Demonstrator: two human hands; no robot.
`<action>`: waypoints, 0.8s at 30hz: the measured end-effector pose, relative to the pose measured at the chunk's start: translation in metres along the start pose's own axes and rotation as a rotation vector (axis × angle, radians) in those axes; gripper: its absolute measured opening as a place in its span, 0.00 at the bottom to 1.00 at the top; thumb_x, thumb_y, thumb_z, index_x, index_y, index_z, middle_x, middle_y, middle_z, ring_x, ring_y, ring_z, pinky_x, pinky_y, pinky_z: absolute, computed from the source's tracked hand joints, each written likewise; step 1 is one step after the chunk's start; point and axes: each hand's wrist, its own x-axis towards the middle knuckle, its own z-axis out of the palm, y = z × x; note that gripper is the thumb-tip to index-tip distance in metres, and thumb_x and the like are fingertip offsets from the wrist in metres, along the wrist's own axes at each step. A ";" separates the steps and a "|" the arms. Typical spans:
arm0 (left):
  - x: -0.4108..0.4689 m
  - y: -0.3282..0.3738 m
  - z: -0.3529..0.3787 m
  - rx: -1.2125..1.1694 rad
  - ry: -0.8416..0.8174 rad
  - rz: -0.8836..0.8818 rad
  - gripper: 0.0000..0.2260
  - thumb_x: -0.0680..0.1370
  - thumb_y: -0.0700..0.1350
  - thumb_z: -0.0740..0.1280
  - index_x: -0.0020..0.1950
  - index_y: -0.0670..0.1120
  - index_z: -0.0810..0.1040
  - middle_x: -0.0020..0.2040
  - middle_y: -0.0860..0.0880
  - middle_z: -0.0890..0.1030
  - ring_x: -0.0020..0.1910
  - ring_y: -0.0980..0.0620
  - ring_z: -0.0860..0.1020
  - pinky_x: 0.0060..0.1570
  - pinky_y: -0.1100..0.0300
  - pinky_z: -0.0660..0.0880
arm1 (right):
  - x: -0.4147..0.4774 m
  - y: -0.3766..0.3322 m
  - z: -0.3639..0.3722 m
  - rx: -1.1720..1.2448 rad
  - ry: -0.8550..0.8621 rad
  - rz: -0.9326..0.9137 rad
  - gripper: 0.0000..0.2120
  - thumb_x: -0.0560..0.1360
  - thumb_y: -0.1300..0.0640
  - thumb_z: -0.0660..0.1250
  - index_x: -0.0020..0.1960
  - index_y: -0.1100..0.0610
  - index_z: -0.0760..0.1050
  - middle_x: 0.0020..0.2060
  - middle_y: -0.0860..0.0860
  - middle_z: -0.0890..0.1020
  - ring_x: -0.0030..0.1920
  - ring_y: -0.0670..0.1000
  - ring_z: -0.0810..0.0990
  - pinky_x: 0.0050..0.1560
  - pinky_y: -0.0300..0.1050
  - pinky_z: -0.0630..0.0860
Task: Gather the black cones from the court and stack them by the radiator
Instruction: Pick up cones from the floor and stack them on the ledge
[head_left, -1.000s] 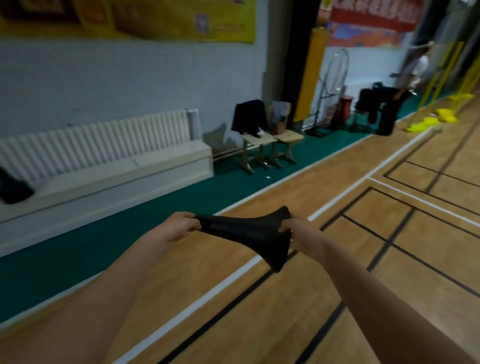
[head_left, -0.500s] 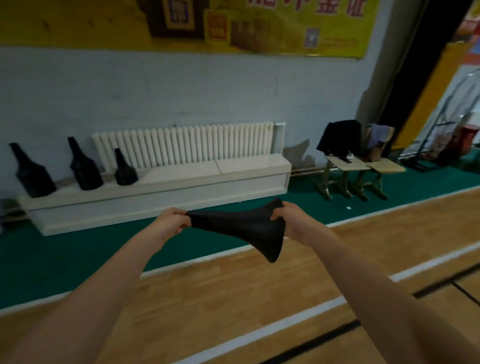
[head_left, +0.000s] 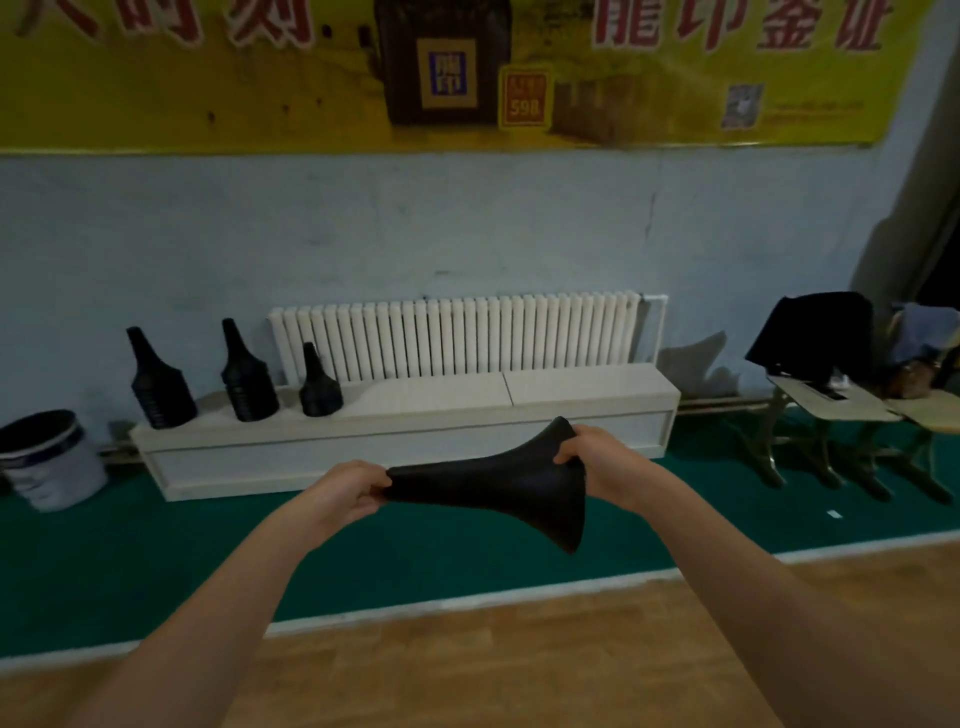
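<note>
I hold a black cone (head_left: 498, 486) sideways in front of me, over the green strip of floor. My left hand (head_left: 345, 493) grips its narrow tip, and my right hand (head_left: 597, 462) grips the rim of its wide base. Straight ahead stands the white radiator (head_left: 467, 335) above a long white ledge (head_left: 545, 395). Three stacks of black cones stand on the ledge's left part: a tall one (head_left: 158, 382), a second (head_left: 247, 376) and a shorter one (head_left: 318, 387).
A white bucket (head_left: 49, 460) sits on the floor left of the ledge. Two wooden chairs (head_left: 831, 410) with dark clothing draped on them stand at the right. A white line (head_left: 467, 603) divides the green strip from the wooden court.
My view has swung left and closer to the wall, so the radiator and ledge now face me. Both hands keep the same grip on the cone.
</note>
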 end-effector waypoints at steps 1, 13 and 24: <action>0.010 0.006 0.002 -0.008 0.012 0.005 0.06 0.78 0.36 0.63 0.54 0.40 0.74 0.49 0.42 0.78 0.49 0.47 0.78 0.58 0.56 0.72 | 0.013 -0.006 -0.001 -0.003 -0.008 -0.004 0.17 0.73 0.70 0.59 0.61 0.63 0.71 0.56 0.63 0.77 0.56 0.61 0.77 0.47 0.48 0.77; 0.182 0.053 -0.063 -0.037 0.138 -0.046 0.11 0.78 0.38 0.62 0.60 0.39 0.74 0.57 0.40 0.77 0.55 0.45 0.78 0.51 0.58 0.74 | 0.203 -0.050 0.054 -0.043 -0.145 0.051 0.16 0.73 0.67 0.62 0.61 0.61 0.70 0.54 0.59 0.75 0.51 0.56 0.76 0.39 0.44 0.75; 0.351 0.110 -0.210 -0.032 0.335 -0.063 0.03 0.78 0.37 0.62 0.50 0.39 0.73 0.48 0.39 0.74 0.46 0.45 0.74 0.41 0.61 0.71 | 0.401 -0.126 0.209 -0.125 -0.227 0.086 0.17 0.73 0.67 0.60 0.62 0.61 0.69 0.48 0.57 0.75 0.48 0.55 0.76 0.39 0.46 0.76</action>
